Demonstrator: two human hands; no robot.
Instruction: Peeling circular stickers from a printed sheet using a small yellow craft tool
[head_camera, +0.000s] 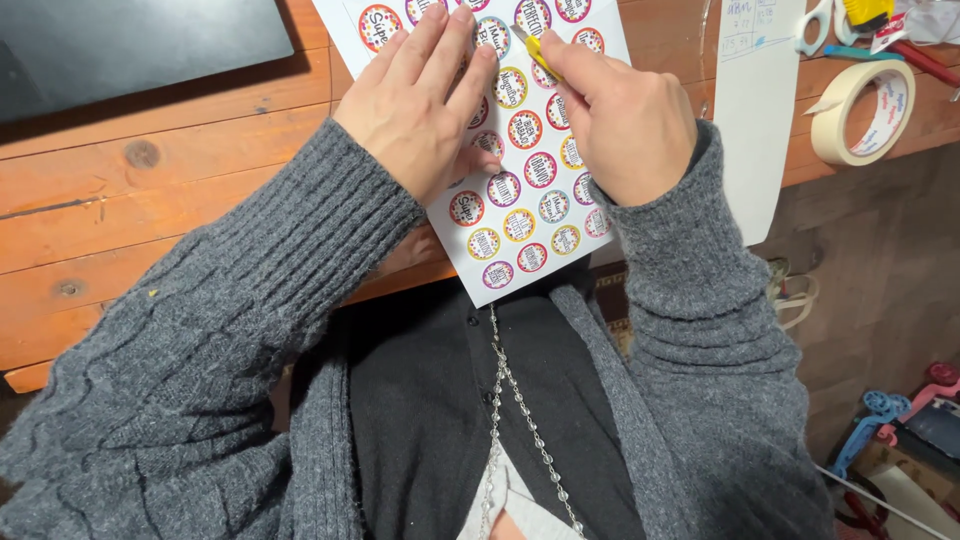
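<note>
A white sheet (530, 215) printed with several round colourful stickers lies over the front edge of an orange wooden table (150, 190). My left hand (425, 100) presses flat on the sheet's left part, fingers spread and pointing away from me. My right hand (625, 120) is closed around a small yellow cutter (540, 55), whose tip touches the sheet near the upper stickers. Both arms wear grey knitted sleeves.
A dark flat panel (130, 40) lies at the table's far left. A second white paper (755, 110) hangs over the edge on the right. Beyond it are a roll of masking tape (865, 110), scissors (820, 25) and pens. Toys lie on the floor at lower right (890, 420).
</note>
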